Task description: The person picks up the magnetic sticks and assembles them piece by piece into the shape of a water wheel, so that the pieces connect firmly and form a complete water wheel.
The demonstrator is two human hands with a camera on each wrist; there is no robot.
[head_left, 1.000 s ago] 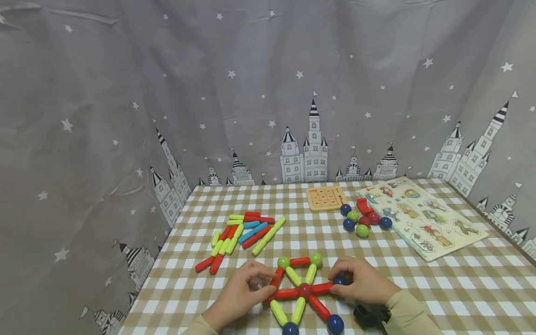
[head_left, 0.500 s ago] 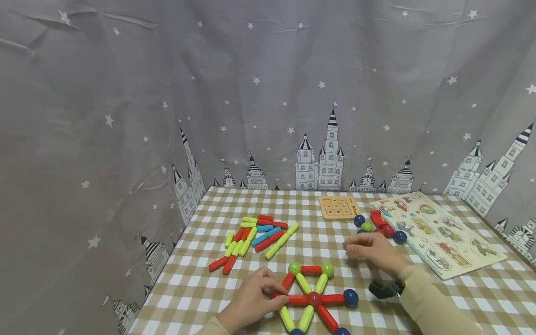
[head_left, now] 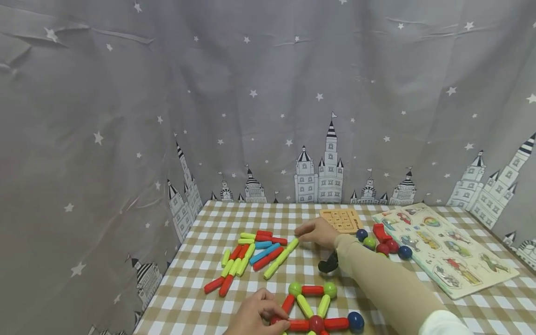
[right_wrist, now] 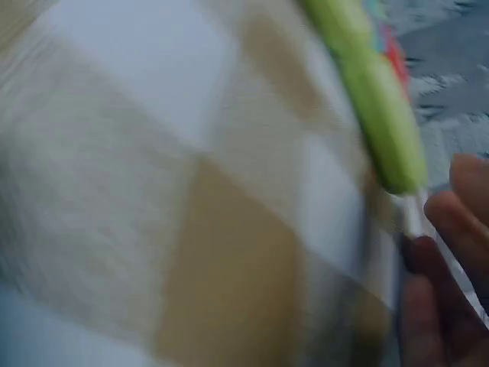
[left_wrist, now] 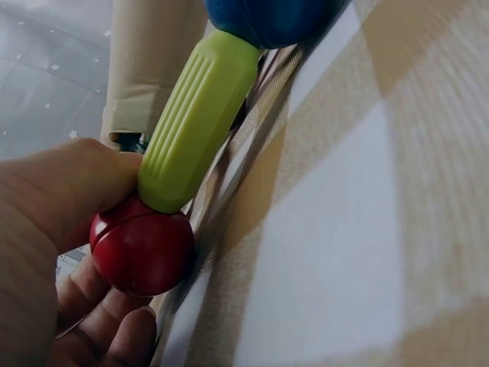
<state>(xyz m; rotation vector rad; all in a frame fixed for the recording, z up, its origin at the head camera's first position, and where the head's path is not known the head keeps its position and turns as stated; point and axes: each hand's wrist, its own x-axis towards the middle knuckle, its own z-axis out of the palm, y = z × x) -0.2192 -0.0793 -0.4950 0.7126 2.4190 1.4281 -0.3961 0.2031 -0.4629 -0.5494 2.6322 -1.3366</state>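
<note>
My left hand (head_left: 256, 315) pinches a red ball (left_wrist: 142, 251) at the left corner of a flat figure of magnetic rods and balls. In the left wrist view, a yellow-green rod (left_wrist: 197, 122) runs from that ball to a blue ball (left_wrist: 267, 17). The figure's middle ball (head_left: 316, 323) is red, with green balls (head_left: 295, 289) along its far side; its near part is cut off by the frame edge. My right hand (head_left: 317, 232) reaches past it, fingers loosely bent, beside the far end of two yellow-green rods (head_left: 281, 258) lying end to end. A small gap separates fingertips and rod.
Several loose red, yellow-green and blue rods (head_left: 234, 265) lie left of the right hand. Several balls (head_left: 392, 246) and a red piece (head_left: 381, 232) sit at the right, beside a picture puzzle board (head_left: 448, 251). A wooden number puzzle (head_left: 344, 220) stands behind the right hand.
My right hand has left the blue ball at the figure's right side, moved up towards the loose balls, then swung left to the rods. The left hand stays at the red ball.
</note>
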